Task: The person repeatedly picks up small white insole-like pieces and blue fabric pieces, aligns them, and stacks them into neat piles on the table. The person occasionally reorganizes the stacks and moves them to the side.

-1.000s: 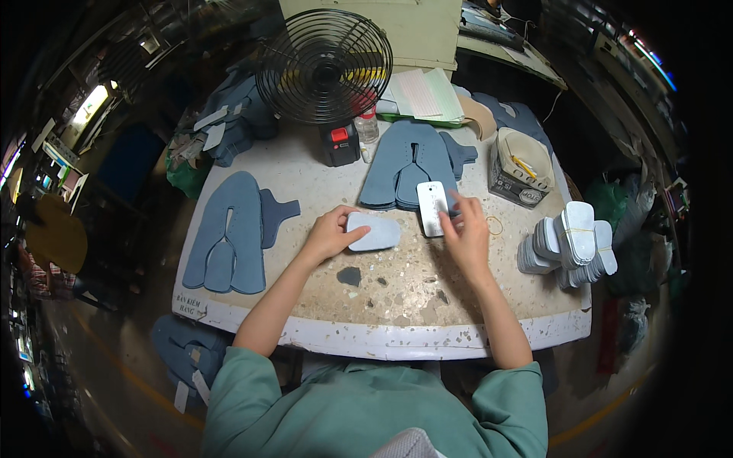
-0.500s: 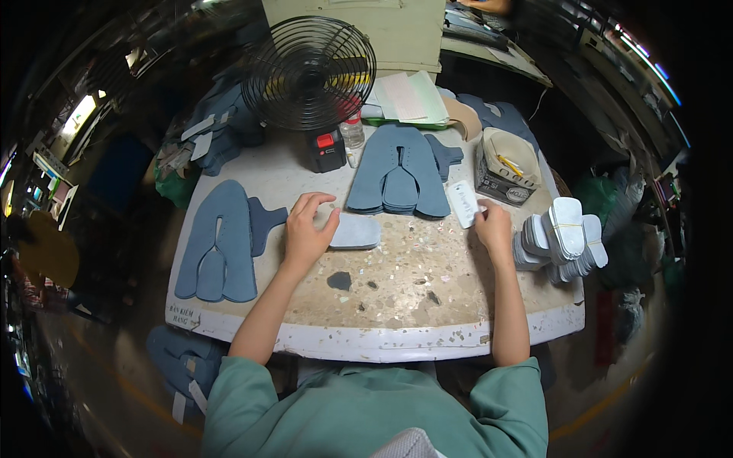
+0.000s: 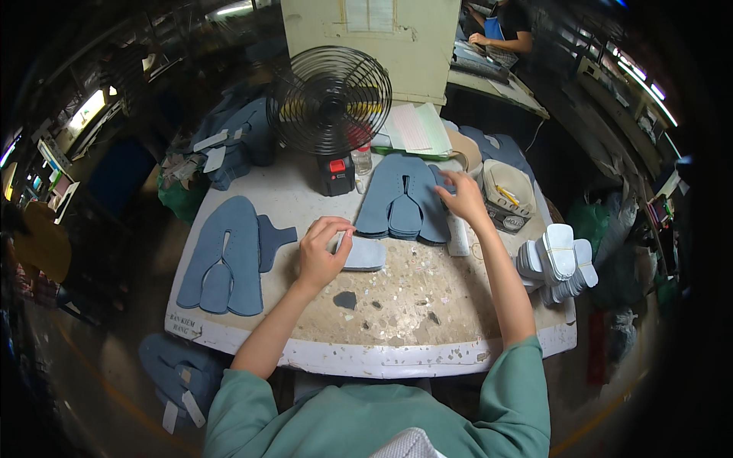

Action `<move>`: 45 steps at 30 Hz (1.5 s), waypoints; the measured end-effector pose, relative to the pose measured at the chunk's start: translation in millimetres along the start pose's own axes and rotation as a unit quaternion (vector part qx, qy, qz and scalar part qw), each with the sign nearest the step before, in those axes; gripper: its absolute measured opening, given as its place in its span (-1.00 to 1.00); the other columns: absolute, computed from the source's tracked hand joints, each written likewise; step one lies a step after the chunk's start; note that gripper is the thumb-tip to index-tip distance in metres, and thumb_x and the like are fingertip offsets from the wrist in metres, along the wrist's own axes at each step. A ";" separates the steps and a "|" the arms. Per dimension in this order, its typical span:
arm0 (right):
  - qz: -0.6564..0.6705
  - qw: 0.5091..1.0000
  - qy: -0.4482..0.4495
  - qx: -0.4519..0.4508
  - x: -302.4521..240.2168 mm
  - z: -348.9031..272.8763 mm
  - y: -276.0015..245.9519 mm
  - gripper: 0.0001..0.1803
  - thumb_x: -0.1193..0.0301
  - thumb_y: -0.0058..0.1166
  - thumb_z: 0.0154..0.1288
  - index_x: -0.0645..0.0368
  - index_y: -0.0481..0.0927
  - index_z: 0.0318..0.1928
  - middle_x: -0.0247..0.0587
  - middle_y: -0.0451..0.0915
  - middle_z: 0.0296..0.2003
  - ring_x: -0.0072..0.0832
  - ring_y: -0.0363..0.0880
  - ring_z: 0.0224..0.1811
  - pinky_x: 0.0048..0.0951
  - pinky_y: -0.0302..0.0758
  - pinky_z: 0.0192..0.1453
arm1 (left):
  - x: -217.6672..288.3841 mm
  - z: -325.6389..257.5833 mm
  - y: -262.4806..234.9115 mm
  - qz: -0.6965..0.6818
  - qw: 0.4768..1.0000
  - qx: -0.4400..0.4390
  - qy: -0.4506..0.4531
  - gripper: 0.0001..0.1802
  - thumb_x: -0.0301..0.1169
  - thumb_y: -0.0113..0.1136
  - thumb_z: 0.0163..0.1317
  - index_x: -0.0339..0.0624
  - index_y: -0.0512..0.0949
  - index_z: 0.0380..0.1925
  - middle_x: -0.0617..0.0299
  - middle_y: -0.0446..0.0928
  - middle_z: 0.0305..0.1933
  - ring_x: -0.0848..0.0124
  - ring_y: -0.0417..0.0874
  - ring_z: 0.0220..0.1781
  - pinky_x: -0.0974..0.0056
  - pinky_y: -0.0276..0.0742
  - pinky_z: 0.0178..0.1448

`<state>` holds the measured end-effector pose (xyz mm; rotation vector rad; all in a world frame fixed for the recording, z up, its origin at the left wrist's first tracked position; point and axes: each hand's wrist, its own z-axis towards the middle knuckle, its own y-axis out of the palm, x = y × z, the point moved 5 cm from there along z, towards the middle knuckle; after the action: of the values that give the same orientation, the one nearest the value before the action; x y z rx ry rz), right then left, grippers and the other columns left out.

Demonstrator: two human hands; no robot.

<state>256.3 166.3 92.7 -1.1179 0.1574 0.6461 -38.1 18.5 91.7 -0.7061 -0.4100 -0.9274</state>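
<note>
My left hand (image 3: 324, 254) rests at the left end of a small stack of pale grey rounded pieces (image 3: 366, 255), its thumb and fingers curved and apart. My right hand (image 3: 464, 200) reaches over the right edge of a stack of blue-grey cut shoe-upper pieces (image 3: 377, 191), fingers spread. Its fingertips are by the small blue-grey tab pieces (image 3: 439, 177), partly hidden by the hand; whether they touch I cannot tell. A white card (image 3: 458, 239) lies below my right wrist. Another set of blue-grey upper pieces (image 3: 205, 256) lies at the left, beside a tab piece (image 3: 272, 243).
A black cage fan (image 3: 330, 99) on a battery base (image 3: 336, 175) stands at the back, near a clear bottle (image 3: 362, 160) and papers (image 3: 418, 128). At the right are a box with yellow pencils (image 3: 507, 200) and banded pale grey pieces (image 3: 559, 250). A person (image 3: 504, 34) works beyond.
My right hand has left the white card and moved up and left to the small tab pieces. My left hand stays by the pale grey stack. The view has tilted upward a little.
</note>
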 end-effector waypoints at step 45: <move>0.386 0.910 0.141 -0.045 -22.0 -52.4 -97.7 -0.87 0.56 0.21 0.17 0.19 0.60 -0.23 -0.57 0.45 -0.53 -0.85 0.32 -0.52 -0.74 0.18 -0.49 | -41.2 29.4 -64.5 -0.201 0.968 0.055 -0.143 -0.85 -0.46 0.14 0.31 -0.27 0.62 -0.19 0.24 0.65 -0.16 0.52 0.60 -0.18 0.43 0.51 -0.10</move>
<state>303.0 84.6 155.3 -1.2279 0.8589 1.1974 -115.3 37.3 111.7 -0.6682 -0.8772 -1.1769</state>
